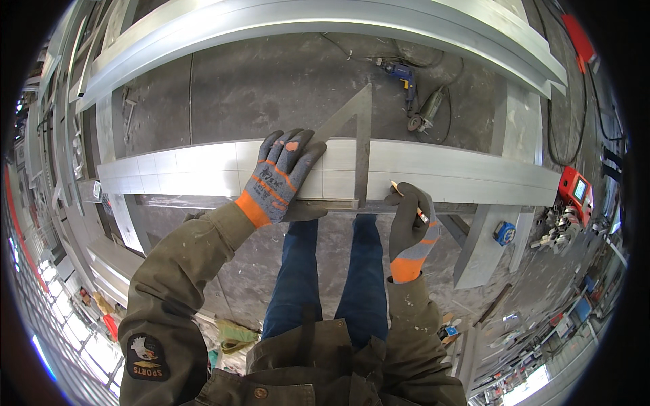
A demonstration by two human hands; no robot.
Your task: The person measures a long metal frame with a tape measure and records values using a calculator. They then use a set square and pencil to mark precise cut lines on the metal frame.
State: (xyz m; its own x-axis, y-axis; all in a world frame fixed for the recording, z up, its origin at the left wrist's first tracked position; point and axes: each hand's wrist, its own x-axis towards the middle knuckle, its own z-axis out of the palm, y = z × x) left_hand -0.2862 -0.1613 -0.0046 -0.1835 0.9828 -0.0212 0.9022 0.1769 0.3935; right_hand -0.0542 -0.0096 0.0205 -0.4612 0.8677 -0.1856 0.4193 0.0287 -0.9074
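Note:
My left hand (pixel 281 177), in a grey glove with orange bands, lies across a long silver metal beam (pixel 433 166). Its fingers press down on a metal triangular set square (pixel 363 145), with the thumb below the beam's near edge. The square's upright leg crosses the beam, and its point sticks out past the far edge. To the right, my gloved right hand (pixel 414 220) is closed around a pencil (pixel 399 190), whose tip points up and left, just above the beam near its edge. Several thin lines cross the beam's face left of the square.
Another large metal profile (pixel 325 17) spans the far side. On the floor between lie a blue drill (pixel 403 76) and an angle grinder (pixel 428 111) with cables. At right are a blue tape measure (pixel 504 233), a red device with a screen (pixel 575 193) and small metal pieces (pixel 560 227).

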